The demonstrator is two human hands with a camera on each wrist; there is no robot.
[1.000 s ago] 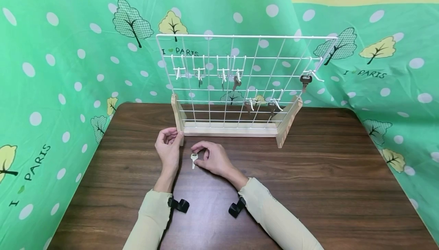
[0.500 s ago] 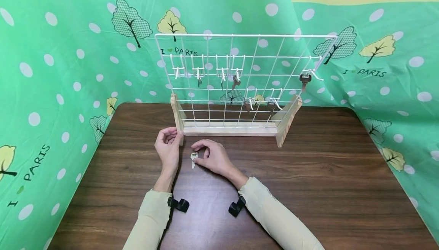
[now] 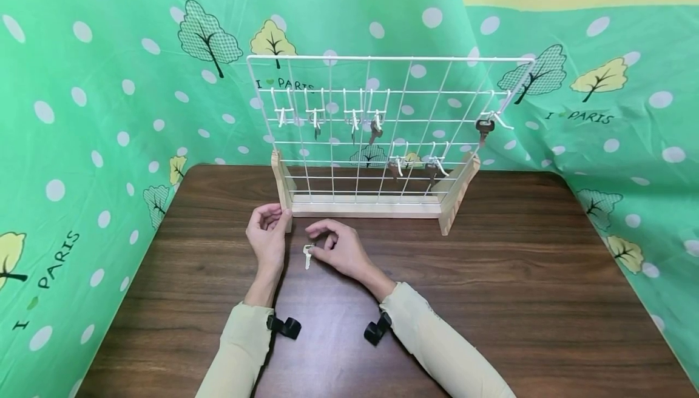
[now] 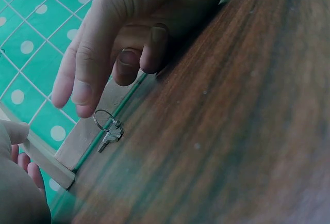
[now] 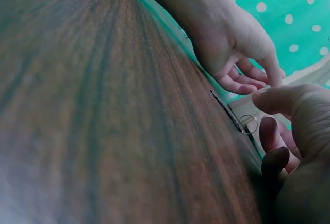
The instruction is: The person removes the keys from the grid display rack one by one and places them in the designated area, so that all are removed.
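My left hand (image 3: 266, 231) grips the front of the left wooden foot (image 3: 282, 185) of a white wire grid rack, thumb on one side. To its right, my right hand (image 3: 343, 251) hovers over a silver key (image 3: 307, 258) on the table. Its thumb and index finger are apart, with the thumb tip overlapping the key's head from above. In the left wrist view, the key's thin ring (image 4: 104, 120) sits just by the fingertips of the right hand. The right wrist view shows this ring (image 5: 249, 124) close to the fingers; contact is unclear.
White hooks (image 3: 354, 118) hang on the grid (image 3: 404, 58), several bearing keys. A dark-headed key (image 3: 485, 128) hangs at the far right. Below, a wooden bar (image 3: 366, 209) joins the two feet. Green dotted cloth (image 3: 131, 107) surrounds the brown table (image 3: 546, 301).
My right thumb has slid slightly up toward the key's head, and the fingers have shifted a little away from me. The key stays about where it was, as does my left hand.
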